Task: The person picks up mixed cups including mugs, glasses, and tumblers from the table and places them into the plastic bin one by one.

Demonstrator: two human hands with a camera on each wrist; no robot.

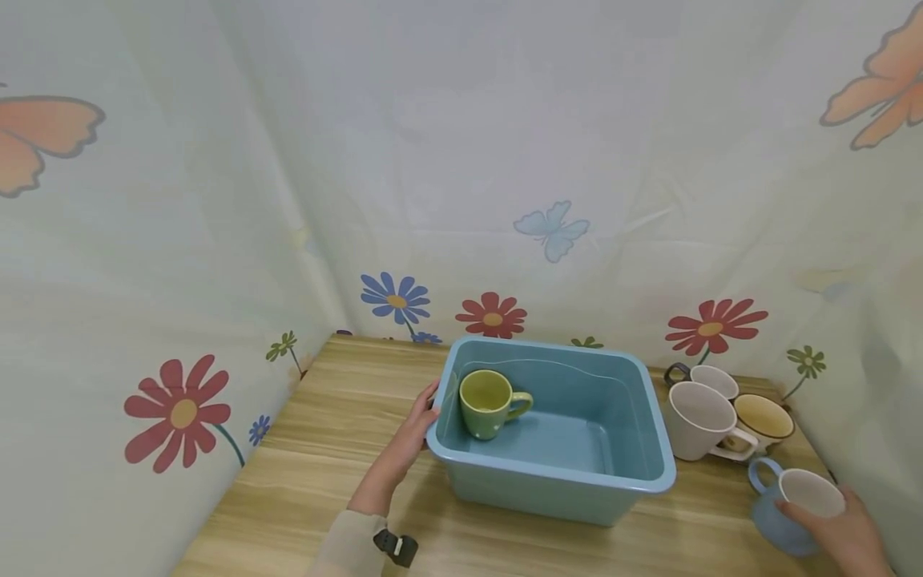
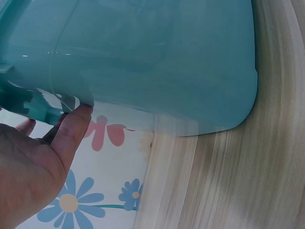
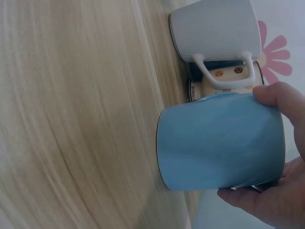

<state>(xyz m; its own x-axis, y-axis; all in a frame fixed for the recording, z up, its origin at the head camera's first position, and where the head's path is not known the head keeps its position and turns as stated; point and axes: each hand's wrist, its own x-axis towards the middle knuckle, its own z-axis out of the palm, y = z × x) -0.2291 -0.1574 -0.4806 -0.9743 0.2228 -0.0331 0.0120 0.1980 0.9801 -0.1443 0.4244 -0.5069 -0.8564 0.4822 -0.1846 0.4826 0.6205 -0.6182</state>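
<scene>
A blue plastic tub (image 1: 555, 481) stands on the table, and my left hand (image 1: 409, 429) grips its left rim. In the left wrist view the fingers (image 2: 71, 131) of that hand curl at the tub's edge. Inside the tub, at its left end, a green mug (image 1: 485, 405) leans with its handle to the right. At the far right my right hand (image 1: 840, 529) holds a blue mug (image 1: 775, 517) near its rim, thumb on one side and fingers on the other. The right wrist view shows this mug (image 3: 219, 143) from the side, its base close to the table.
Beside the tub's right side stand a white mug (image 1: 695, 425), a yellow-lined mug (image 1: 766, 418) and a dark-handled mug (image 1: 715, 380), close together. The wooden table (image 1: 317, 449) meets a flower-printed curtain (image 1: 447, 160) at the back and sides.
</scene>
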